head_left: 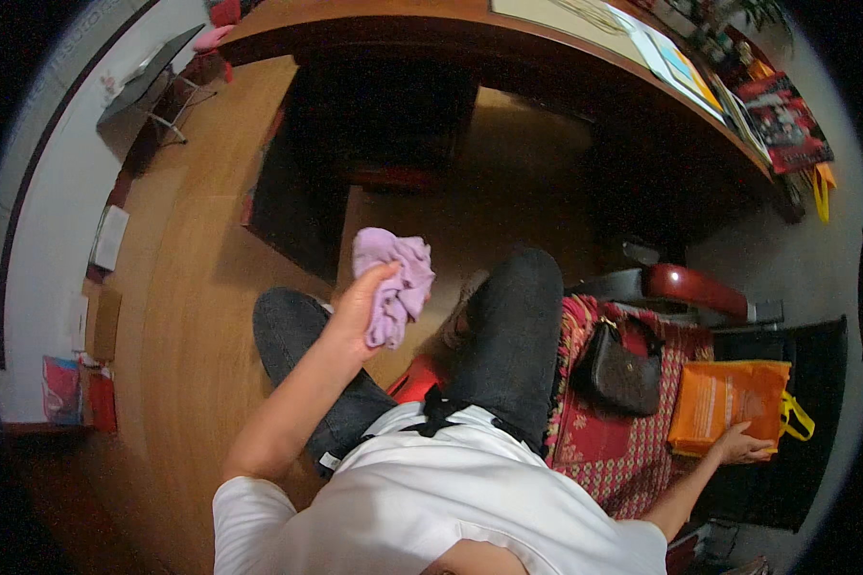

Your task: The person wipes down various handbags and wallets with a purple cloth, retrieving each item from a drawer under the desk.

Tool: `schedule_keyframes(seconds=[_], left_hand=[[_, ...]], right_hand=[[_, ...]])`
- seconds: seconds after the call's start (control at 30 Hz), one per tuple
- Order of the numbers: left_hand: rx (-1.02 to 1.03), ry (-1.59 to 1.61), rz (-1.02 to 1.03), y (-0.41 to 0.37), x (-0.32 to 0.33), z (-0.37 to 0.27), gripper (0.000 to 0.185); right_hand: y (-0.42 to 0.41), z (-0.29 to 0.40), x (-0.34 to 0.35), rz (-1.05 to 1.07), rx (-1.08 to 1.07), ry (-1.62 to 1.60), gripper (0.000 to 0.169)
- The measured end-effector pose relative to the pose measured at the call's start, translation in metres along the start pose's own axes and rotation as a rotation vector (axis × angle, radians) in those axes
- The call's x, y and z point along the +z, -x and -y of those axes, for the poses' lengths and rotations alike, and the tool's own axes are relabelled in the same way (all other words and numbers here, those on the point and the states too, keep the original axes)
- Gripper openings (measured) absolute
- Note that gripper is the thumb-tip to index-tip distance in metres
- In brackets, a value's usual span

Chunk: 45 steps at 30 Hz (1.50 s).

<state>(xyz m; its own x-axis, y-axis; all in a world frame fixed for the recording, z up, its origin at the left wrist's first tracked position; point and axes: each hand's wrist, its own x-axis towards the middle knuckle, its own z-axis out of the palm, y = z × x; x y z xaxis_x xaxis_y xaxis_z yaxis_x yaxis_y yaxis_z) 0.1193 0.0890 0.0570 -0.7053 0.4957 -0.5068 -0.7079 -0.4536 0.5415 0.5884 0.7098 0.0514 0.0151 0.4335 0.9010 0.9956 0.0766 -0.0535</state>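
My left hand (363,302) holds a crumpled light purple cloth (403,277) above the gap between my knees. The thumb presses on the cloth and its folds bunch out past the fingers. Far to the right, my right hand (744,444) is at the near edge of an orange bag (723,402) with yellow handles (797,418). It appears to grip that edge, though some fingers are hard to make out. A dark brown handbag (622,370) sits left of the orange bag, on a red patterned cloth (590,453) beside my thigh.
A wooden desk (374,27) curves across the front, with papers (679,68) at its right. A dark panel (295,194) stands beneath it. An armrest (694,284) is at my right. A folding table (151,93) and boxes (109,237) line the left wall. Something red (417,379) lies under me.
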Motion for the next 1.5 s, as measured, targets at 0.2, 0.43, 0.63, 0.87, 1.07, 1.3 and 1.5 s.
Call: schedule_keyframes(seconds=[0.2,0.43,0.63,0.87,1.07,1.3,1.5], left_hand=[[-0.059,-0.097,-0.029,-0.045,-0.035,0.013,0.035],[-0.004,-0.220,-0.090,-0.095,-0.055,0.007,0.034],[-0.057,-0.218,-0.147,-0.138,-0.084,-0.012,0.035],[-0.174,0.064,-0.180,-0.158,-0.078,-0.013,0.034],[-0.222,0.115,-0.215,-0.156,-0.072,-0.020,0.038],[-0.211,0.218,-0.250,-0.159,-0.083,-0.014,0.029],[-0.193,0.178,-0.266,-0.156,-0.079,-0.018,0.034]], right_hand=[[-0.032,0.216,-0.109,-0.034,-0.489,-0.800,0.045],[0.056,0.451,-0.305,0.358,-1.324,-1.686,0.036],[0.160,0.598,-0.317,0.947,-1.499,-1.616,0.035],[0.336,0.805,-0.206,0.947,-1.184,-1.483,0.073],[0.414,0.948,-0.204,1.185,-0.922,-1.196,0.065],[0.436,0.990,-0.225,1.202,-0.784,-1.095,0.058],[0.403,0.981,-0.208,1.259,-0.536,-1.314,0.052]])
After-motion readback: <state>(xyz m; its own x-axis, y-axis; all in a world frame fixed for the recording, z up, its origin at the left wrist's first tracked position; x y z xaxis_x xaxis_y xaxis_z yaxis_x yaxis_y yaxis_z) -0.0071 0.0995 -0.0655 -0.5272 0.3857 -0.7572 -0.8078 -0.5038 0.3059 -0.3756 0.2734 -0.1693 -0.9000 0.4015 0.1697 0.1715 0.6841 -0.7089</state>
